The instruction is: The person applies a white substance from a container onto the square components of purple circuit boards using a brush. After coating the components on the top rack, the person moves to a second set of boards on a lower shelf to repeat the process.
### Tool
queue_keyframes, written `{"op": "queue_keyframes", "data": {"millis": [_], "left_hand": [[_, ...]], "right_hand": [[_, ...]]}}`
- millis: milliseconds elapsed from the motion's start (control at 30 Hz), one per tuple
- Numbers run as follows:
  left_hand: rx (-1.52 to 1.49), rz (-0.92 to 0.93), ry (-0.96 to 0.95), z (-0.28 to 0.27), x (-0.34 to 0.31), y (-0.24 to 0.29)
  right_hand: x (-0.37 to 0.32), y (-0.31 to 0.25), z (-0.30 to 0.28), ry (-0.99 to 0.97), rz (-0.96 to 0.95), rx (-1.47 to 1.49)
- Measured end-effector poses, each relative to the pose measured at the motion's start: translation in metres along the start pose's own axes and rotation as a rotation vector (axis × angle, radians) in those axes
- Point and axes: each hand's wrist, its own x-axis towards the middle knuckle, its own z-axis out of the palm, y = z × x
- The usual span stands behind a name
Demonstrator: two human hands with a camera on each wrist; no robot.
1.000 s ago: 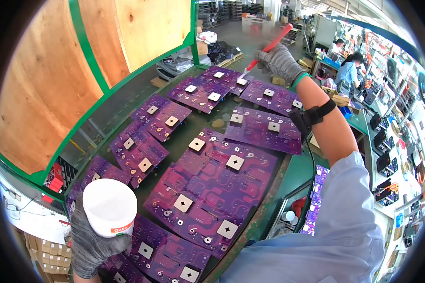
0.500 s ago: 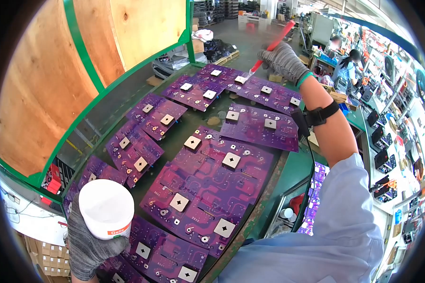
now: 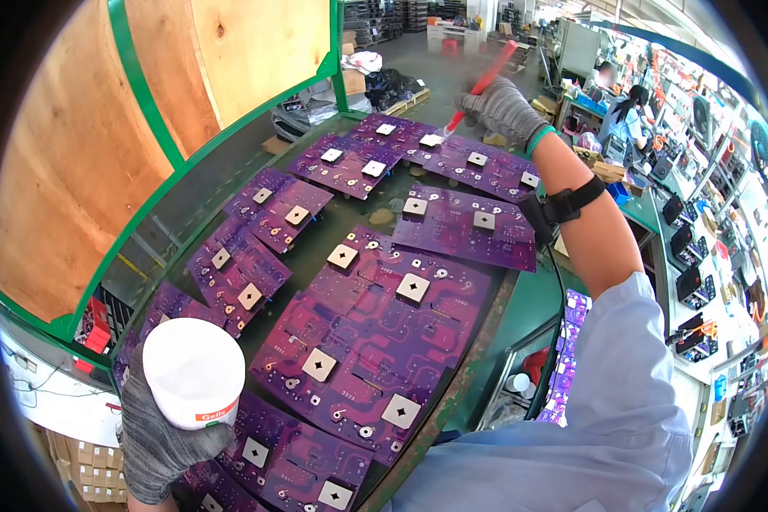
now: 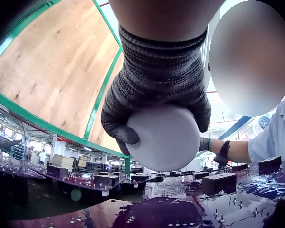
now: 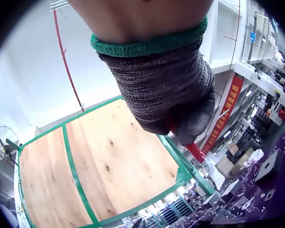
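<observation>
In the head view my gloved right hand (image 3: 505,111) reaches to the far end of the table and grips a red-handled brush (image 3: 493,70). The brush's pale tip is right at a square metal block (image 3: 430,140) on a far purple circuit board (image 3: 456,168). The right wrist view shows the red handle (image 5: 195,153) between gloved fingers, pale bristles pointing down. My gloved left hand (image 3: 164,448) holds a white plastic tub (image 3: 194,375) with a red-and-white label, over the near-left boards. From the left wrist view, fingers wrap the tub's round base (image 4: 164,137).
Several purple boards with metal blocks, such as the large middle ones (image 3: 375,333), cover the green table. A green-framed wooden panel (image 3: 145,111) stands along the left. To the right is a workbench (image 3: 648,218) with black devices and people seated behind.
The head view has shifted a little, so the boards sit slightly farther left. The brush tip stays around the same metal block, its handle moving slightly. The left hand still holds the tub.
</observation>
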Motion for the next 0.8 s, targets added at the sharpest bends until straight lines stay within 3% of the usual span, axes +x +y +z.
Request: {"op": "queue_keyframes", "data": {"millis": [100, 133, 233, 400, 467, 600, 633, 767, 800], "left_hand": [[-0.061, -0.014, 0.005, -0.001, -0.005, 0.0], [-0.033, 0.009, 0.024, 0.0, -0.007, -0.001], [-0.019, 0.031, 0.023, 0.003, -0.005, 0.004], [0.007, 0.151, 0.037, 0.005, -0.006, 0.009], [0.131, 0.223, 0.046, 0.006, -0.007, 0.01], [0.184, 0.252, 0.104, 0.01, -0.011, 0.012], [0.582, 0.628, 0.016, -0.001, -0.005, 0.014], [0.195, 0.271, 0.052, -0.006, -0.012, 0.019], [0.232, 0.364, 0.053, -0.006, -0.008, 0.01]], "right_hand": [[0.002, -0.01, -0.006, 0.03, 0.085, -0.092], [0.002, -0.002, -0.001, 0.065, 0.058, 0.112], [-0.001, 0.0, 0.007, 0.018, 0.027, 0.136], [0.0, -0.006, 0.006, 0.002, 0.054, -0.057], [-0.003, -0.001, 0.012, 0.114, 0.007, 0.079], [-0.012, 0.014, 0.006, 0.068, -0.057, 0.269], [-0.01, 0.017, 0.005, 0.09, -0.084, 0.221], [-0.076, -0.057, -0.003, -0.077, -0.286, 0.498], [-0.097, -0.08, -0.003, -0.159, -0.373, 0.554]]}}
